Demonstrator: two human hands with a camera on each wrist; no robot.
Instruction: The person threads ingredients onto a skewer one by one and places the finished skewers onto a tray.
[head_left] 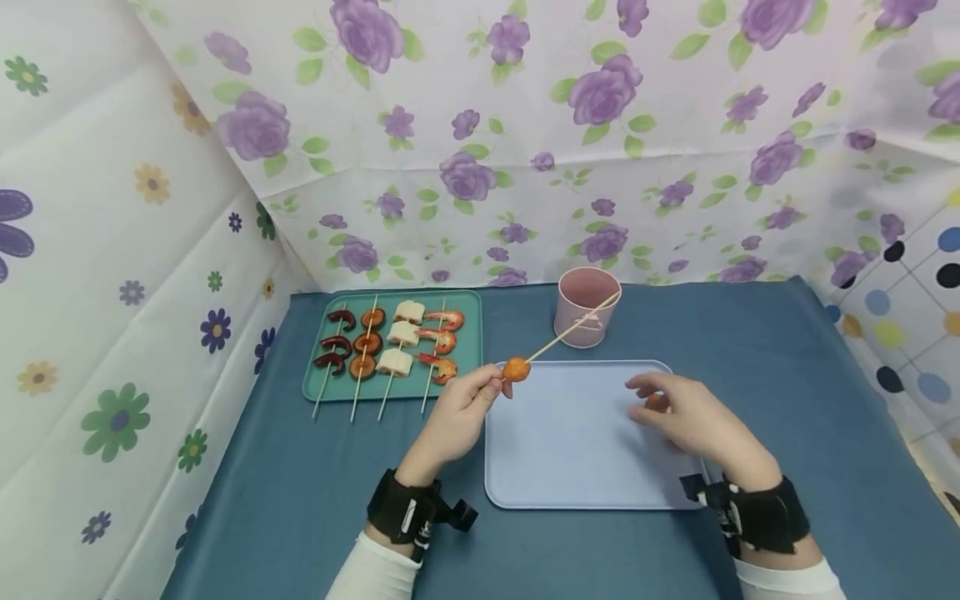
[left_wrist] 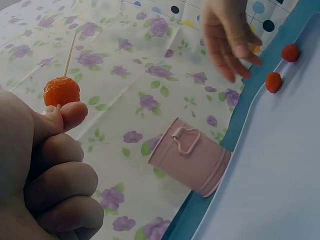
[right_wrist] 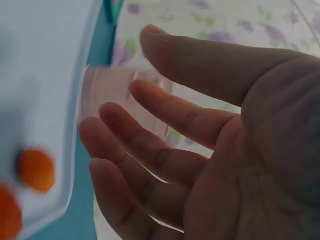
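Note:
My left hand (head_left: 459, 412) pinches a thin wooden skewer (head_left: 573, 325) between thumb and forefinger, close to one end. Just beyond the fingertips, a shiny orange ball (left_wrist: 61, 91) with a bumpy surface is threaded on it, and the bare length of the stick slants up and right. Over the right part of the pale blue tray (head_left: 562, 450), my right hand (head_left: 693, 412) hovers with loosely bent, spread fingers and holds nothing. Two orange-red balls (left_wrist: 273, 82) lie on the tray near that hand; it mostly hides them in the head view.
Behind the blue tray stands a pink bucket (head_left: 573, 333) with a small handle. On the left, a green tray (head_left: 470, 325) bears skewers of dark red curled pieces (head_left: 335, 343), brown mushroom-like slices (head_left: 367, 343), white pieces (head_left: 403, 333) and shrimp (head_left: 444, 342). Flowered sheets hang behind.

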